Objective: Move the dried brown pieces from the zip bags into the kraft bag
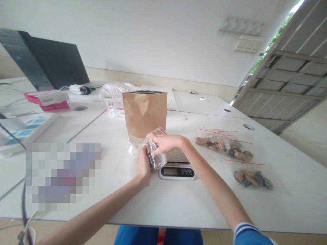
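Observation:
My left hand (144, 168) is wrapped round the side of a clear zip-lock bag (158, 162) with dark pieces inside. At the top of that bag is my right hand (163, 143), its fingers closed at the plastic and partly hidden by it; whether they reach inside, I cannot tell. A kitchen scale (177, 172) lies just right of the bag, its plate partly covered by my right forearm. Right behind my hands a brown paper pouch (145, 114) stands upright with its top open. More clear plastic (134, 144) lies at its foot.
To the right lie filled zip-lock bags of dried brown and dark pieces (216, 144), (240, 154), (252, 178). Pink-and-white boxes (48, 98), a plastic-wrapped stack (114, 98) and a black computer tower (56, 61) stand back left. A blurred patch (66, 173) covers something left.

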Tool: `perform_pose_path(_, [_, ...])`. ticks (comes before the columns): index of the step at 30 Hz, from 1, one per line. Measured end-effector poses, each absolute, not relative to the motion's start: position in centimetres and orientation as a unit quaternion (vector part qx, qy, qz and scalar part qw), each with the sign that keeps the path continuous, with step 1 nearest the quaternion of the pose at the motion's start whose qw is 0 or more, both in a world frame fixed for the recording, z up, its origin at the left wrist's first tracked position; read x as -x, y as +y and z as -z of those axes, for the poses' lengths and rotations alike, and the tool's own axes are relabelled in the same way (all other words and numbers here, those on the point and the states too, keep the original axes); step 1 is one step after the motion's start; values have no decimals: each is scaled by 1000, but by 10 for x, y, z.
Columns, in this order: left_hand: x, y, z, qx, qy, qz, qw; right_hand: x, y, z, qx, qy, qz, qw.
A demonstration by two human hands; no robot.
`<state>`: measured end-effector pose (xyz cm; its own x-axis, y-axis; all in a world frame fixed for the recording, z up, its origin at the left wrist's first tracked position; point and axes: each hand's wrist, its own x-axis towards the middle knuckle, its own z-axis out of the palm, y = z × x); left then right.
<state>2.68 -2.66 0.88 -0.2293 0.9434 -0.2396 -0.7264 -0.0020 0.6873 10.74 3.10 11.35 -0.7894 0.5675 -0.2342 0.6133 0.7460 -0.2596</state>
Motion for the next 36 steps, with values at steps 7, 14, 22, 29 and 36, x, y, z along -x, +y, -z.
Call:
perform_pose_path(7, [-28, -26, -8, -169, 344, -685, 620, -111, 34, -112, -309, 928, 189, 82])
perform_pose_path(14, [-27, -28, -7, -174, 355, -669, 630, -117, 34, -123, -328, 919, 193, 106])
perform_pose_path(22, [-25, -30, -11, -156, 355, -672, 631, -115, 34, -115, -260, 934, 233, 80])
perform_pose_path(29, [-20, -30, -18, -87, 395, -646, 648, -119, 38, -118, -277, 931, 231, 45])
perform_pose_path(36, [-20, -28, -17, -86, 399, -641, 650, -116, 33, -120, -261, 914, 301, 84])
